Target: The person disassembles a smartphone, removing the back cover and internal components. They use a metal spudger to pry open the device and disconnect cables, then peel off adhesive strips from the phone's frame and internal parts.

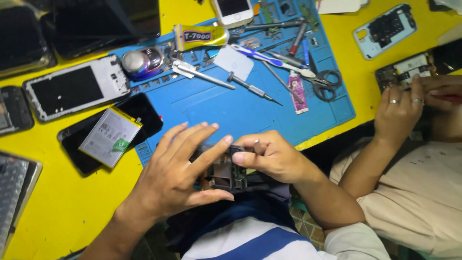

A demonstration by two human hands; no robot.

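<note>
The left hand (175, 175) has its fingers (207, 151) spread, thumb and forefinger tip touching a dark opened phone (226, 171) held just off the near edge of the yellow bench (62, 202). The right hand (269, 156) pinches the phone's top end — fingers curled tight. Ahead lies a blue mat (231, 110) strewn with a screwdriver (252, 89) and scissors (325, 82); another person's hand (399, 113) rests to the right.
</note>
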